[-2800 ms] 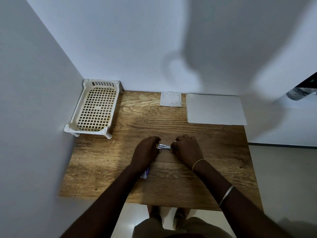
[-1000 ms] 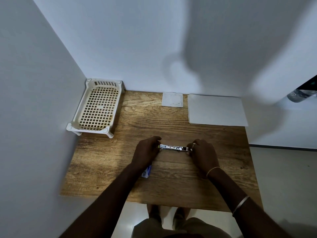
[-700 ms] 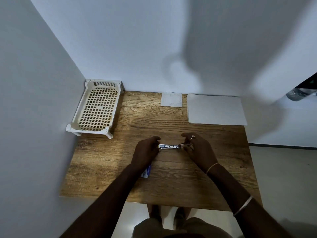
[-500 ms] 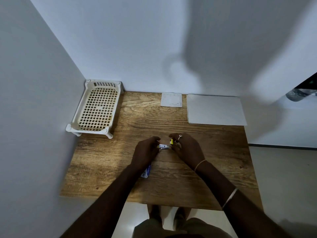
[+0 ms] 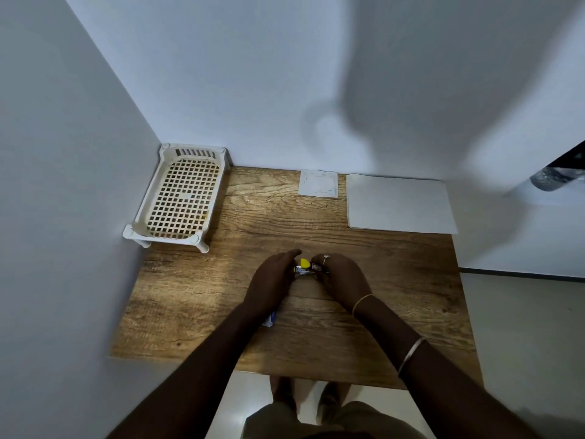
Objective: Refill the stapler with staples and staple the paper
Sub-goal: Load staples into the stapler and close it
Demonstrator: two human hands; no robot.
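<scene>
Closer now, both hands (image 5: pixel 275 280) grip stapler (image 5: pixel 305 270) — lying left-right.

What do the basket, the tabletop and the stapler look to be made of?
Basket: cream moulded plastic, judging by its grid floor and rounded corner posts. Tabletop: wood or wood-look laminate, matte, with printed-looking grain. Stapler: shiny metal body with a yellow part, probably plastic; mostly hidden by hands.

Right hand (image 5: pixel 340 275): returned from its outstretched position to the small silver metal stapler (image 5: pixel 306 270); extended magazine now closed up; yellow part now visible.
</scene>
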